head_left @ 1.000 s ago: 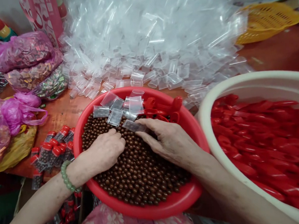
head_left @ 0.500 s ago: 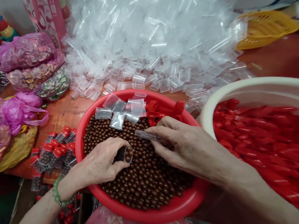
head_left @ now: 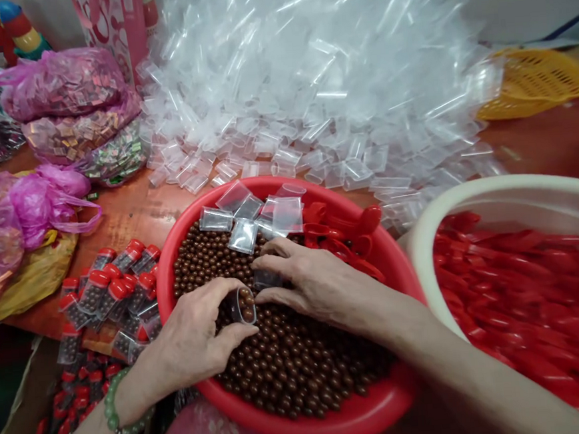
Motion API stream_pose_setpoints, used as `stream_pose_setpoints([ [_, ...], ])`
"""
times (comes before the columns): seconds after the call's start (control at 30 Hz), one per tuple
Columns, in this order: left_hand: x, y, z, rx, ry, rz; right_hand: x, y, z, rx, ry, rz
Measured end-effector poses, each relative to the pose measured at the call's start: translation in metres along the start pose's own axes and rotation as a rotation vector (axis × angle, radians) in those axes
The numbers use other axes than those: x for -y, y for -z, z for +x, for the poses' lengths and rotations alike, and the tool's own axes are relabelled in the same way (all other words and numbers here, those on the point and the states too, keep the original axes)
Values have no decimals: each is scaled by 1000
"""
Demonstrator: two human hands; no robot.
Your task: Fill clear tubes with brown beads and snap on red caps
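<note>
Head view: left hand (head_left: 196, 338) grips a small clear vial (head_left: 242, 305), mouth showing brown beads, over the red basin (head_left: 335, 420) of beads (head_left: 290, 357). Right hand (head_left: 319, 285), fingers curled, pinches another clear vial (head_left: 267, 279) just beside it. Capped vials (head_left: 109, 288) lie left; a cream tub of red caps (head_left: 526, 292) sits right.

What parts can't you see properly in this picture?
- Head view: what the right hand holds, covered by its own fingers.
- How full the little clear tube in the left hand is; the hand wraps it.
- Top left corner: blurred out.
- The white basin of red caps and the yellow basket: cut off by the right edge.
</note>
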State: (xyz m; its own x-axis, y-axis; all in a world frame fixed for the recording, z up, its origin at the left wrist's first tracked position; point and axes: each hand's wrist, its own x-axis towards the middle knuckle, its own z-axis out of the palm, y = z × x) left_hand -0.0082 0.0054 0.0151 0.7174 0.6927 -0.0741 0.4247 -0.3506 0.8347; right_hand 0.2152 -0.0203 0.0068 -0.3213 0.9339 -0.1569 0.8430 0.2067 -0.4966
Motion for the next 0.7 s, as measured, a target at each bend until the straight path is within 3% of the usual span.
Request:
stream_pose_setpoints([
  [0.2, 4, -1, 0, -20, -6, -31, -4, 0, -5, -20, 102, 104],
  [0.33, 3, 1, 1, -18, -7, -49, -4, -13, -8, -294, 45, -110],
  [0.4, 2, 2, 1, -23, 2, -60, -4, -22, -7, -361, 24, -211],
  [0.47, 3, 2, 1, -26, 9, -70, -3, -29, -4, -276, 20, -178],
  [0.6, 4, 2, -1, -31, 45, -62, 9, -27, 0, 36, -38, 27],
  [0.7, 4, 2, -1, -28, 92, -42, 16, -18, 2, 103, -63, 78],
])
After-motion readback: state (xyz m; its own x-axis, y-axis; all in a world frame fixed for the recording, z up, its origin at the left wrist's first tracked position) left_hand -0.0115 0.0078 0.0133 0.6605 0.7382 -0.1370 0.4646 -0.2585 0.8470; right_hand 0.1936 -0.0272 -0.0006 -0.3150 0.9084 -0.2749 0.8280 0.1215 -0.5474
